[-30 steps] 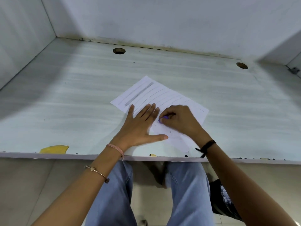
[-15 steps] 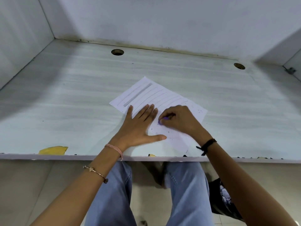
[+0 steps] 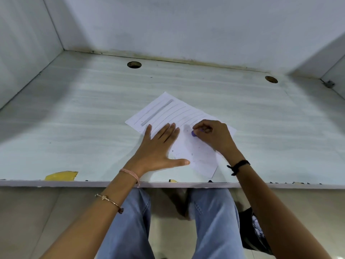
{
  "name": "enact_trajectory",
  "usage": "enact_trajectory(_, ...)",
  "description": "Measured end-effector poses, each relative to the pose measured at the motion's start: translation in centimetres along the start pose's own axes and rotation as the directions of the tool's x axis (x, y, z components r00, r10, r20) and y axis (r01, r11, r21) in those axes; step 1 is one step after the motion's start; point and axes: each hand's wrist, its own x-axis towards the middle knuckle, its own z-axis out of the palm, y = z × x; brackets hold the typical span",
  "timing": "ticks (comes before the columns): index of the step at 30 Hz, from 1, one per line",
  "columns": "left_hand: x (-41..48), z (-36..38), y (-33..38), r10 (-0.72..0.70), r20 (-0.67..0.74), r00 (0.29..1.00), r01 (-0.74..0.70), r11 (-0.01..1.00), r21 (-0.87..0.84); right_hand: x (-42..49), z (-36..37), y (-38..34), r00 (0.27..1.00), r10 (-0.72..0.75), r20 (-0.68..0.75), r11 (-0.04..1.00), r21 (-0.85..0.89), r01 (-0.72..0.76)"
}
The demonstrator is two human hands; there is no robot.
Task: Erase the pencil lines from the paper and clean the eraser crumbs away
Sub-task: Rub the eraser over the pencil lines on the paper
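Observation:
A white sheet of paper [image 3: 169,111] lies at an angle on the pale desk [image 3: 74,118]. Faint pencil lines and one thick grey stroke [image 3: 156,112] cross its far half. My left hand [image 3: 158,146] presses flat on the sheet's left side, fingers straight and thumb spread. My right hand [image 3: 212,136] pinches a small purple eraser [image 3: 194,133] against the middle of the paper. Dark eraser crumbs [image 3: 192,154] speckle the near half of the sheet.
Two round cable holes [image 3: 134,64] [image 3: 271,79] sit near the desk's back wall. A yellow patch [image 3: 61,175] marks the front edge at left. Side walls close in on both sides. My knees in blue jeans show below the desk edge.
My right hand with the eraser has shifted a little away from my left hand, toward the right and farther up the sheet. The left hand stays pressed in place.

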Motion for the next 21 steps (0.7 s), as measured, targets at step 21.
enact_trajectory(21,3.8,0.9,1.7,-0.038,-0.06,0.997,0.041,0.998,0.04,-1.3,0.8,-1.0,0.997,-0.058,0.06,0.994,-0.09,0.063)
